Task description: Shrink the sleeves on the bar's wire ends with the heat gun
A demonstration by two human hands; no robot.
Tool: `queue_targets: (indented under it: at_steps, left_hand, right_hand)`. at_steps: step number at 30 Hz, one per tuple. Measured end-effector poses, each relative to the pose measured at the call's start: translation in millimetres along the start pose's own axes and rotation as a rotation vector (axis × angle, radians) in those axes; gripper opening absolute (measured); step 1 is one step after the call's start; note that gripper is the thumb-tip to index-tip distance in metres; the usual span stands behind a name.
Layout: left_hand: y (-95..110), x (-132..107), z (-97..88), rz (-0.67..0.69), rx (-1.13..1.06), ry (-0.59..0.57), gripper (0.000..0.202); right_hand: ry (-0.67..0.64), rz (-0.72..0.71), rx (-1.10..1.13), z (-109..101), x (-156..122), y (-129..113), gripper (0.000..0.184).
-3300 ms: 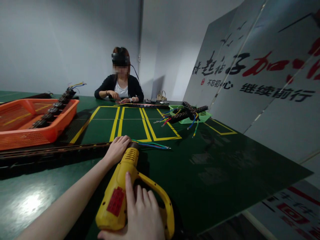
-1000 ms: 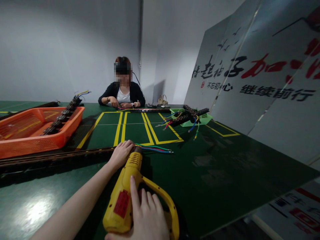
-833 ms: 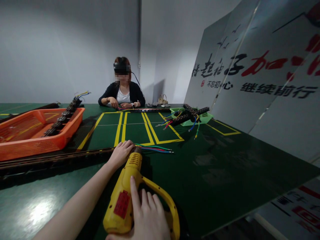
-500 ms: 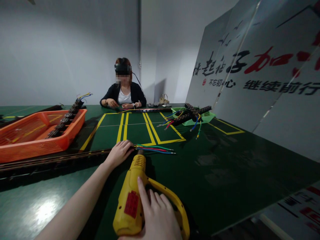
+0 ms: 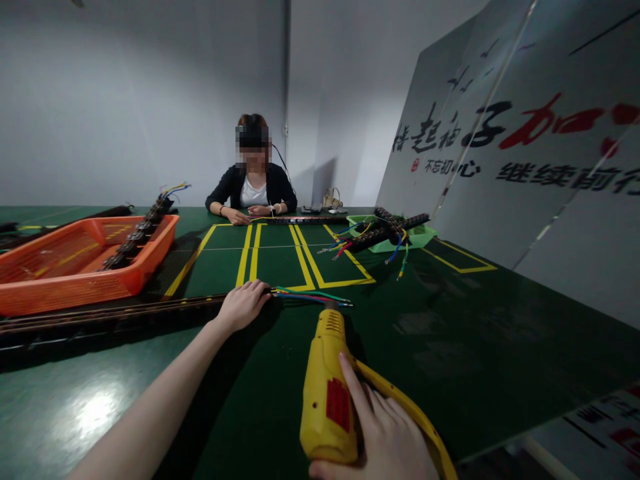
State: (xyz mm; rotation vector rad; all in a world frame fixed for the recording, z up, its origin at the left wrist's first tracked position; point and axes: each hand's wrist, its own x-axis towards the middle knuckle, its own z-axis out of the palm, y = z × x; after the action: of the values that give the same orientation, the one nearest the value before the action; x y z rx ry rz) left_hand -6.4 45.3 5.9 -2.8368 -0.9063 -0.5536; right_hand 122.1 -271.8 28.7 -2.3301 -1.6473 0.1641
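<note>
My right hand (image 5: 385, 427) is wrapped round a yellow heat gun (image 5: 327, 387), its index finger laid along the body. The metal nozzle points away from me, close to the lugged tips of several coloured wires (image 5: 313, 297). These green, red and blue wires come out of the end of a long dark strip assembly (image 5: 150, 312) lying across the table. Over that end is my left hand (image 5: 246, 303), its fingers curled down around the strip where the wires emerge. The fingertips' far side is hidden.
An orange basket (image 5: 135, 283) with a black wired strip (image 5: 137, 233) stands at the left. A green basket (image 5: 427, 237) holding crossed strips is at the back right. Yellow tape (image 5: 245, 257) marks the green table. Across it sits a person (image 5: 255, 180) with hands at another strip (image 5: 310, 220).
The heat gun in my right hand has moved right, from near my left fingers to the wires' lugged tips. My left hand stays on the strip. The other person's hand has shifted slightly.
</note>
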Motion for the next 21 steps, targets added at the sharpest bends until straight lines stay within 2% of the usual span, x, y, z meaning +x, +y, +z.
queue_targets:
  at_steps: [7,14,17,21]
  left_hand:
    - [3,-1,-3.6,-0.021,-0.033,-0.013,0.039]
    - [7,7,-6.9,-0.071,-0.171,-0.011,0.039]
    - [13,20,-7.7,-0.006,-0.291,-0.027,0.032]
    - [26,43,-6.4,0.126,-0.354,-0.149,0.028]
  right_hand:
    - [0.03,0.06,-0.04,-2,0,1,0.118]
    - [-0.027,0.099,-0.053,-3,2,-5,0.118]
    - [-0.064,0.131,-0.068,-2,3,-8,0.117]
    - [-0.057,0.104,-0.066,5,3,-3,0.12]
